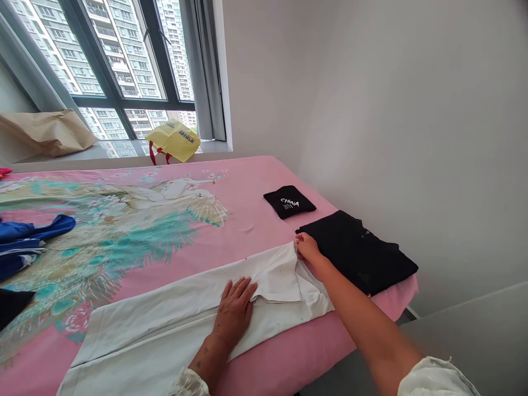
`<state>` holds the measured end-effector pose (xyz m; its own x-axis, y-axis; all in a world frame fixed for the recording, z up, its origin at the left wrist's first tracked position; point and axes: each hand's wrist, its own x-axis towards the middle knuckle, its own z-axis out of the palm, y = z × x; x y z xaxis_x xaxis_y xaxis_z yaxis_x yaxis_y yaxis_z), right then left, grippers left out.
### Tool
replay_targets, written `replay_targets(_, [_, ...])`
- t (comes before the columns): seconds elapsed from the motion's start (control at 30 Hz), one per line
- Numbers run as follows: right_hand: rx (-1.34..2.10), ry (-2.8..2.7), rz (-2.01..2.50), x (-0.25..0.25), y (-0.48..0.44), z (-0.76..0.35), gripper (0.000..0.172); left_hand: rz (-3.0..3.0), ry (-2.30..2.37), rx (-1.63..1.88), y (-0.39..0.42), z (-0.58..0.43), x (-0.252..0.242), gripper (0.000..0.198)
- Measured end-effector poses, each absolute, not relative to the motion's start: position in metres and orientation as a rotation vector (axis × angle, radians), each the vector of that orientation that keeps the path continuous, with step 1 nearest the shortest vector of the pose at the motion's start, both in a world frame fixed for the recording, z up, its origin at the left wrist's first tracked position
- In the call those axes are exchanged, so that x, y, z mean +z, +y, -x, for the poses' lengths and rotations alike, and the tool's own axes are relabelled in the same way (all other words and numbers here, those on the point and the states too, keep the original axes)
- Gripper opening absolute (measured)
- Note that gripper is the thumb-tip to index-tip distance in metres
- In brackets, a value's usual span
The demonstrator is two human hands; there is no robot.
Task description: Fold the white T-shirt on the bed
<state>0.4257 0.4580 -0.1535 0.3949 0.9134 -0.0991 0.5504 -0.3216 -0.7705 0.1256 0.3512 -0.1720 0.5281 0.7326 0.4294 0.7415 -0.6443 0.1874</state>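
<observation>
A white shirt lies stretched along the near side of the bed, one side folded inward and a short sleeve turned over on top. My left hand rests flat on the cloth beside that sleeve, fingers extended. At the shirt's far right corner, my right hand has its fingers closed on the edge of the fabric. A folded black garment lies just right of my right hand, partly behind my forearm. Beyond it sits a smaller folded black piece with white "CHINA" lettering.
The pink bedsheet carries a peacock and flower print. Blue clothing and a black piece lie at the left. On the window ledge are a brown paper bag and a yellow bag. A wall borders the right side.
</observation>
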Motion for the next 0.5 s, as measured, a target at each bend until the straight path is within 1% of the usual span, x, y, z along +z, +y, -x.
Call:
replay_targets(0.13, [0.645, -1.231, 2.082, -0.146, 0.451, -0.43, 0.023, 2.74, -1.322, -0.786, 0.352, -0.125, -0.174, 0.044])
replay_targets(0.23, [0.675, -1.287, 2.122, -0.145, 0.447, -0.427, 0.026, 2.74, -1.325, -0.805, 0.353, -0.125, -0.176, 0.044])
replay_targets(0.3, [0.667, -1.302, 2.142, -0.146, 0.444, -0.423, 0.019, 2.737, -1.326, -0.814, 0.353, -0.125, -0.176, 0.044])
replay_targets(0.37, [0.579, -1.302, 2.155, -0.146, 0.441, -0.418, 0.011, 2.74, -1.326, -0.81, 0.352, -0.125, -0.175, 0.044])
replay_targets(0.5, [0.334, -1.414, 2.07, -0.137, 0.431, -0.404, 0.022, 2.754, -1.323, -0.774, 0.353, -0.125, -0.176, 0.042])
